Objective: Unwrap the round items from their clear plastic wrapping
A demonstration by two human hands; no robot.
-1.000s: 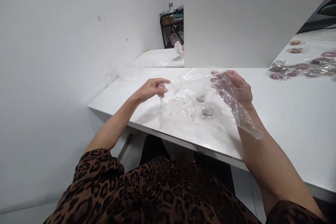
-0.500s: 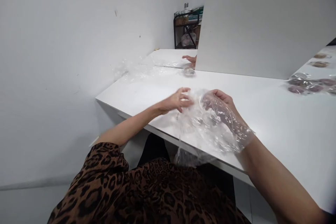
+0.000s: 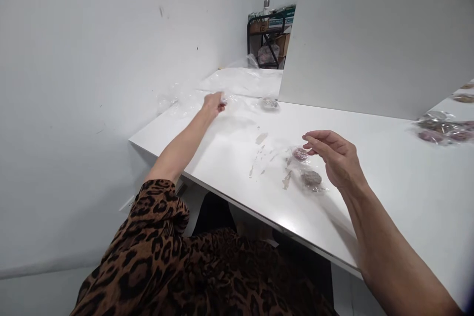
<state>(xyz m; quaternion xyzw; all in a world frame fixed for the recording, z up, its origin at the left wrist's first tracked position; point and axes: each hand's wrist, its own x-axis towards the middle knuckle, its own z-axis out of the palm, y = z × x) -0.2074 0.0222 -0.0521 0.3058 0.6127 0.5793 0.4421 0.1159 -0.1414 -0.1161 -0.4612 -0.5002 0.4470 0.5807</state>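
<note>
My left hand (image 3: pixel 215 102) is stretched to the far left of the white table, fingers closed on a clear plastic bag (image 3: pixel 240 76) that is blurred and billows up beyond it. My right hand (image 3: pixel 333 155) hovers above the table with its fingers stretched out and nothing visible in them. Just beyond and below its fingertips lies a small reddish item in clear wrap (image 3: pixel 300 153). Nearer to me, a grey-brown wrapped item (image 3: pixel 311 178) lies beside it. Both are roundish; I cannot tell what they are.
Another wrapped item (image 3: pixel 269 103) lies near the foot of a grey upright panel (image 3: pixel 355 34). Loose clear plastic (image 3: pixel 172 98) rests against the left wall. Several wrapped items (image 3: pixel 440 128) are on the right of the table (image 3: pixel 229 158). A dark shelf (image 3: pixel 265 32) stands behind.
The plastic bag has come off my right hand and moved away to the far left with my left hand. Two wrapped items now lie uncovered on the table by my right hand.
</note>
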